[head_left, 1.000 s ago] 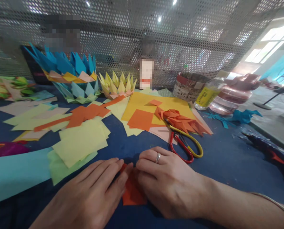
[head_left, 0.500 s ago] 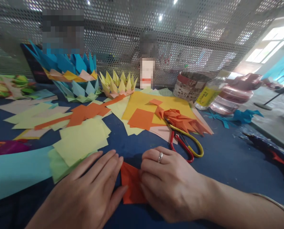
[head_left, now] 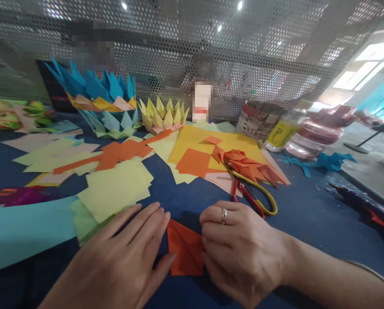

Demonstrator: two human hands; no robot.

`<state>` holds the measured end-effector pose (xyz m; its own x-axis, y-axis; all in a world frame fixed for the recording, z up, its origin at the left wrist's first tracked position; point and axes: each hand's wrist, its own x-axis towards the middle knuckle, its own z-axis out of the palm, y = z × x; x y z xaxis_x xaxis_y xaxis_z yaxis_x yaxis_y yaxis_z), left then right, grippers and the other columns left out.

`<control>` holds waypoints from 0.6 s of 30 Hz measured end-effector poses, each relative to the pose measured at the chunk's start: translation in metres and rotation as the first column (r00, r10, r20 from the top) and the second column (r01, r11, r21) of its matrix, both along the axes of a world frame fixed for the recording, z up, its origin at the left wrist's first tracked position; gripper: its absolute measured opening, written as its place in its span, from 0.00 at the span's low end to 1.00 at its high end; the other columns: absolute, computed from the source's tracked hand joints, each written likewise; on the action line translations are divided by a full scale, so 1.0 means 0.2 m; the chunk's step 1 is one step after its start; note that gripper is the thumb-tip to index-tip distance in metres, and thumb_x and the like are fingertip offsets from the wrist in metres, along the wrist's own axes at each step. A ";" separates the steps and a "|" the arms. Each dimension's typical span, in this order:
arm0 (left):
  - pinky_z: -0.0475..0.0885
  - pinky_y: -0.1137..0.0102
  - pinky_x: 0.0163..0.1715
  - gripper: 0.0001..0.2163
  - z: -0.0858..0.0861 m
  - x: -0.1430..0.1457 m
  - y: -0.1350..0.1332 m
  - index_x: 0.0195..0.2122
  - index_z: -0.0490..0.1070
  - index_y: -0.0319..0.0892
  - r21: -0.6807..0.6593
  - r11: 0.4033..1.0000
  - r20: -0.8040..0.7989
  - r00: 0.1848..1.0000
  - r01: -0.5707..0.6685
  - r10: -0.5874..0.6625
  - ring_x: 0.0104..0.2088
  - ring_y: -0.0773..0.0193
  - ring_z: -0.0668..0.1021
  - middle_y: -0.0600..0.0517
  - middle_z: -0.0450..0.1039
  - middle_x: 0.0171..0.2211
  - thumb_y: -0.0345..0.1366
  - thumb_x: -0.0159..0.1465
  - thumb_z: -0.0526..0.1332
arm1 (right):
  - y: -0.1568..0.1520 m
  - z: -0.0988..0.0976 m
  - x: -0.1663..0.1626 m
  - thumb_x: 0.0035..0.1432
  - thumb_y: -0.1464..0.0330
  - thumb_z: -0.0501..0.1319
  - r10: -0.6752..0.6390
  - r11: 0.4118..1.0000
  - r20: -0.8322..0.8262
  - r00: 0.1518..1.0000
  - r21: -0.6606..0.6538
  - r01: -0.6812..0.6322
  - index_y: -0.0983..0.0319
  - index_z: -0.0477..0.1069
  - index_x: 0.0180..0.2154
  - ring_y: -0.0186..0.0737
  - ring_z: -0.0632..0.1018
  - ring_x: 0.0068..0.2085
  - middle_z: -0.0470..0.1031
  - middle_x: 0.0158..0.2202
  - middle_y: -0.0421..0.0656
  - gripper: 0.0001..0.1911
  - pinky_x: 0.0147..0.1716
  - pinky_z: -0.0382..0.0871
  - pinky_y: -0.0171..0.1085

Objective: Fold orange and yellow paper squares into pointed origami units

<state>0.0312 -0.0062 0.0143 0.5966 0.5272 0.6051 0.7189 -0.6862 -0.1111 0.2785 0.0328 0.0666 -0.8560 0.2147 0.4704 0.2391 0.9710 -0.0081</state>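
Observation:
A small piece of folded orange paper [head_left: 185,253] lies on the blue tabletop between my hands, with crease lines across its face. My left hand [head_left: 127,253] is open along its left side, fingers stretched out together and thumb at the lower left edge. On the other side my right hand [head_left: 243,246], wearing a ring, is closed with curled fingers at the paper's right edge; the fingertips are partly hidden. Just beyond that hand lie scissors [head_left: 254,191] with red and yellow handles. A stack of pale yellow paper squares [head_left: 114,189] sits behind my left fingers.
Folded orange pieces [head_left: 243,165] lie on yellow sheets [head_left: 188,139]. Paper crowns in blue [head_left: 106,96] and yellow [head_left: 163,113] stand at the back. A glue bottle [head_left: 282,133], a pink bottle [head_left: 317,133] and a dark glue gun [head_left: 366,210] are on the right. Light blue paper [head_left: 27,231] lies left.
My right hand has shifted slightly right, uncovering more of the orange paper and its creases. My left hand stays beside the paper. The whole view has shifted a little.

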 end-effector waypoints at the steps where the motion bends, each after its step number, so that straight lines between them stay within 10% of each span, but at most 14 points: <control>1: 0.72 0.54 0.61 0.17 0.00 0.00 0.00 0.58 0.75 0.40 -0.030 0.999 0.003 1.000 0.015 -0.014 0.56 0.51 0.81 0.46 0.82 0.52 0.42 0.77 0.54 | 0.00 0.00 0.00 0.57 0.75 0.59 0.005 1.000 -0.010 1.000 -0.002 -0.005 0.61 0.68 0.20 0.39 0.67 0.30 0.64 0.24 0.39 0.14 0.32 0.68 0.39; 12: 0.73 0.53 0.61 0.18 0.00 0.00 0.00 0.59 0.76 0.41 -0.034 0.999 0.027 0.999 0.023 -0.022 0.56 0.50 0.81 0.45 0.82 0.53 0.44 0.76 0.55 | 0.04 0.03 0.03 0.60 0.74 0.57 -0.031 1.000 -0.070 0.997 -0.003 0.031 0.57 0.62 0.20 0.40 0.67 0.27 0.63 0.21 0.39 0.17 0.30 0.68 0.39; 18: 0.69 0.56 0.56 0.18 0.04 0.01 0.02 0.47 0.78 0.35 0.027 0.999 0.042 0.999 -0.029 0.028 0.51 0.51 0.80 0.42 0.82 0.49 0.35 0.79 0.48 | 0.02 0.04 0.02 0.64 0.75 0.55 -0.048 0.985 -0.052 0.997 -0.166 0.039 0.65 0.75 0.38 0.43 0.76 0.36 0.78 0.35 0.47 0.09 0.37 0.74 0.41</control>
<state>0.0323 -0.0031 0.0217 0.5558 0.5264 0.6435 0.7424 -0.6625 -0.0993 0.2818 0.0371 0.0750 -0.8176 0.3297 0.4720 0.2759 0.9439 -0.1814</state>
